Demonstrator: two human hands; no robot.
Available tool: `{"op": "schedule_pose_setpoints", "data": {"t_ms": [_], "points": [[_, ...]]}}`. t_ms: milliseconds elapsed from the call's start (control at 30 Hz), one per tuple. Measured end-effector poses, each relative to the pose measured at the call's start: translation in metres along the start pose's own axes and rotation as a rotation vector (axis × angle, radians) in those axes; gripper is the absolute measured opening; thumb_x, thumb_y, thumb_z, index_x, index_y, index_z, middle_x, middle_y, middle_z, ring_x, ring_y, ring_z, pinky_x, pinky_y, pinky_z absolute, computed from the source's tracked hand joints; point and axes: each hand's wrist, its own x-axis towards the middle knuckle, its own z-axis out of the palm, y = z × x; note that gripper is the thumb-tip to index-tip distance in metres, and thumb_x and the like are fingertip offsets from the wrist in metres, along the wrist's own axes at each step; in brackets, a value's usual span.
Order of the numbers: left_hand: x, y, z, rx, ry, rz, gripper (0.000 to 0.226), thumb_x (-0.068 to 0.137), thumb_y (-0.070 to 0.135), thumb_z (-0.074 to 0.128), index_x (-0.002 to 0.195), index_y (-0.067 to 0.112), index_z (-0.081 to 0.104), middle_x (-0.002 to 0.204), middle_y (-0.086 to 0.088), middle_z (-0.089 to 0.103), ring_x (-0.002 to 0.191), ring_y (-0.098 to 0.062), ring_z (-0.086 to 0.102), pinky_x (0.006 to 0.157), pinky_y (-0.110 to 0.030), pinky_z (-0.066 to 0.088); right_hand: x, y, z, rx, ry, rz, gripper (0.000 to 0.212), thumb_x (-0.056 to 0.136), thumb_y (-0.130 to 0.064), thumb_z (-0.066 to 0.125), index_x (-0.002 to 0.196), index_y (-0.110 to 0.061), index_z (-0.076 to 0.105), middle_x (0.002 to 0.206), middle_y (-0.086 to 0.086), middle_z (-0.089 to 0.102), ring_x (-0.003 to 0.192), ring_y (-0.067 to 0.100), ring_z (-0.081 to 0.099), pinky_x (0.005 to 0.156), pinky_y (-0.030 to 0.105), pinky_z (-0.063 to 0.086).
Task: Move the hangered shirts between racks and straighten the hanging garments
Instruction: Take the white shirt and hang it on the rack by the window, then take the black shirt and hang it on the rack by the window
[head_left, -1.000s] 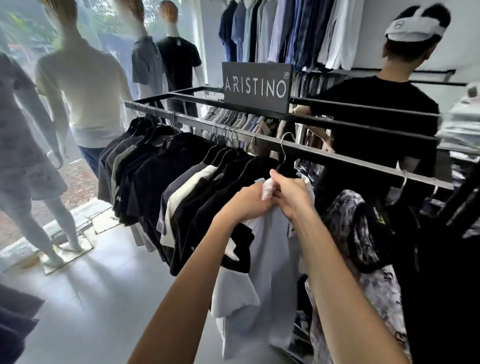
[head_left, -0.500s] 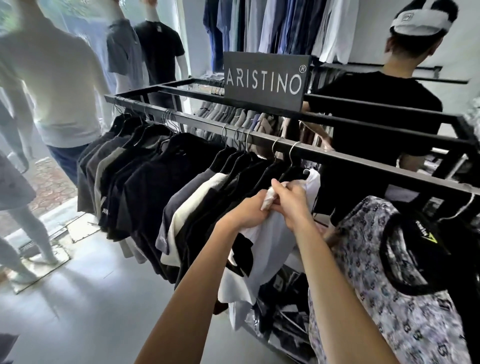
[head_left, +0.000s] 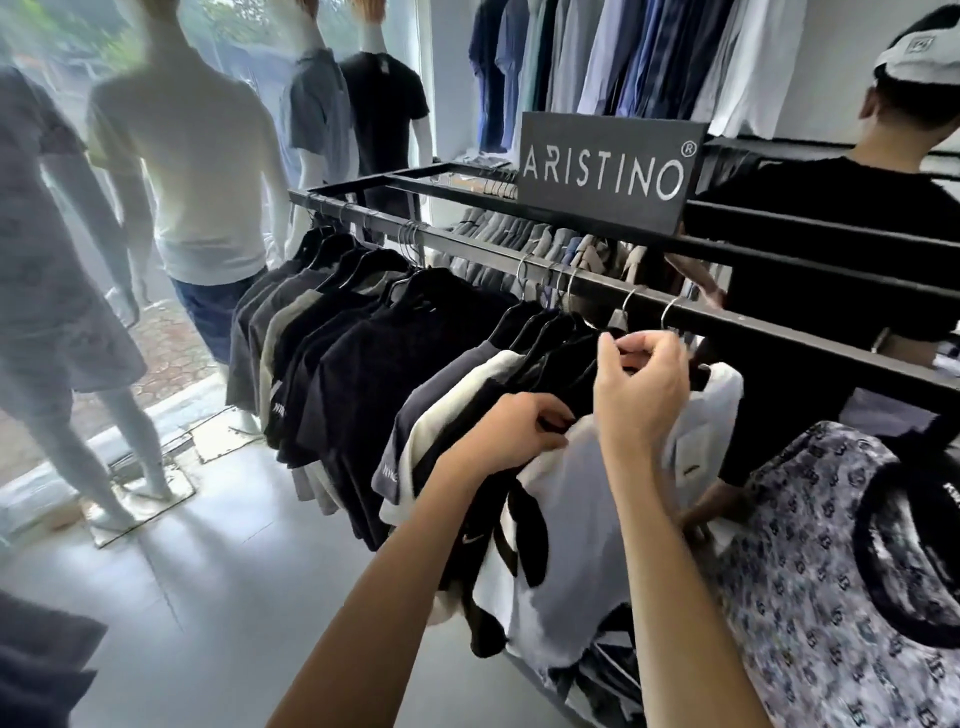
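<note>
While the left hand (head_left: 511, 434) is pinching the white shirt (head_left: 582, 519) on the rail (head_left: 779, 332), the right hand (head_left: 641, 384) is rising from the collar, its grip closing on the hanger (head_left: 698, 374), straightening underway.

4 mannequins (head_left: 208, 171), 1 sign (head_left: 605, 171), 1 rack (head_left: 753, 325), 2 hands (head_left: 641, 384), 1 other person (head_left: 831, 234).

Dressed mannequins (head_left: 208, 171) by the window, ARISTINO sign (head_left: 605, 169) atop.
</note>
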Motion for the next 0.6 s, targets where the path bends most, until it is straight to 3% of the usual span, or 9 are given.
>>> {"op": "schedule_pose_setpoints", "data": {"t_ms": [67, 133, 233, 300, 433, 600], "points": [[-0.017, -0.012, -0.025, 0.005, 0.104, 0.010, 0.024, 0.084, 0.016, 0.073, 0.106, 0.024, 0.073, 0.104, 0.020, 0.067, 0.093, 0.011, 0.061, 0.089, -0.012, 0.046, -0.012, -0.014, 0.024, 0.058, -0.249, -0.086, 0.012, 0.090, -0.016, 0.073, 0.095, -0.016, 0.062, 0.101, 0.005, 0.064, 0.080, 0.001, 0.058, 0.076, 0.006, 0.045], [-0.040, -0.028, -0.052, 0.003, 0.240, -0.045, 0.021, 0.087, 0.022, 0.068, 0.104, 0.033, 0.072, 0.098, 0.023, 0.068, 0.088, 0.011, 0.062, 0.086, -0.017, 0.048, -0.030, -0.026, 0.050, 0.078, -0.532, -0.132, 0.019, 0.091, -0.019, 0.073, 0.109, -0.018, 0.068, 0.113, 0.000, 0.063, 0.098, 0.007, 0.061, 0.089, 0.018, 0.050], [-0.092, -0.061, -0.096, 0.158, 0.415, -0.188, 0.023, 0.088, 0.034, 0.062, 0.110, 0.038, 0.065, 0.105, 0.018, 0.068, 0.099, -0.006, 0.065, 0.089, -0.037, 0.053, -0.072, -0.044, 0.089, 0.023, -0.900, -0.262, 0.044, 0.094, -0.034, 0.070, 0.135, -0.021, 0.063, 0.142, 0.003, 0.055, 0.134, 0.015, 0.047, 0.115, 0.029, 0.034], [-0.140, -0.083, -0.124, 0.370, 0.469, -0.348, 0.037, 0.090, 0.033, 0.064, 0.126, 0.029, 0.061, 0.124, 0.008, 0.061, 0.114, -0.017, 0.059, 0.098, -0.037, 0.047, -0.104, -0.060, 0.109, -0.003, -1.083, -0.301, 0.054, 0.096, -0.044, 0.064, 0.147, -0.029, 0.053, 0.157, 0.002, 0.040, 0.147, 0.018, 0.031, 0.120, 0.035, 0.026], [-0.248, -0.114, -0.168, 0.586, 0.630, -0.613, 0.047, 0.091, 0.035, 0.065, 0.134, 0.021, 0.058, 0.140, 0.001, 0.054, 0.126, -0.024, 0.052, 0.106, -0.038, 0.038, -0.174, -0.098, 0.140, -0.013, -1.316, -0.400, 0.061, 0.097, -0.052, 0.059, 0.153, -0.034, 0.042, 0.165, 0.000, 0.028, 0.153, 0.021, 0.017, 0.125, 0.044, 0.020], [-0.353, -0.115, -0.188, 0.656, 0.797, -0.836, 0.047, 0.093, 0.036, 0.061, 0.136, 0.020, 0.056, 0.138, 0.001, 0.055, 0.126, -0.022, 0.051, 0.108, -0.038, 0.037, -0.261, -0.161, 0.158, 0.192, -1.456, -0.508, 0.059, 0.095, -0.043, 0.067, 0.149, -0.028, 0.050, 0.160, 0.005, 0.037, 0.147, 0.025, 0.031, 0.121, 0.036, 0.021]]}}
